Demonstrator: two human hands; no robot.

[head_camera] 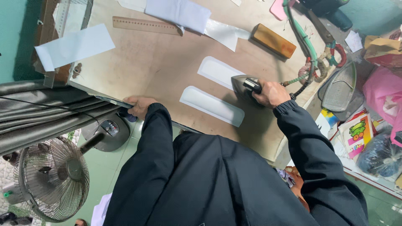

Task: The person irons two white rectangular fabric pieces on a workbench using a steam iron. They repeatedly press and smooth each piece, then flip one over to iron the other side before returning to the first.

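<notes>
My right hand [271, 93] grips the black handle of a grey iron [243, 85], which rests on the edge of a white rounded fabric strip [217, 71] on the tan ironing board [163, 62]. A second white strip [211, 105] lies just in front of it, closer to me. My left hand [139, 105] holds the board's near edge, fingers curled over it. A green-braided cord [305, 39] runs from the iron toward the far right.
A wooden ruler [144, 25], white cloth pieces [180, 12], a sheet of white paper [75, 45] and a wooden block [273, 40] lie on the board. An iron rest [338, 88] and cluttered bags sit at right. A standing fan [54, 178] is below left.
</notes>
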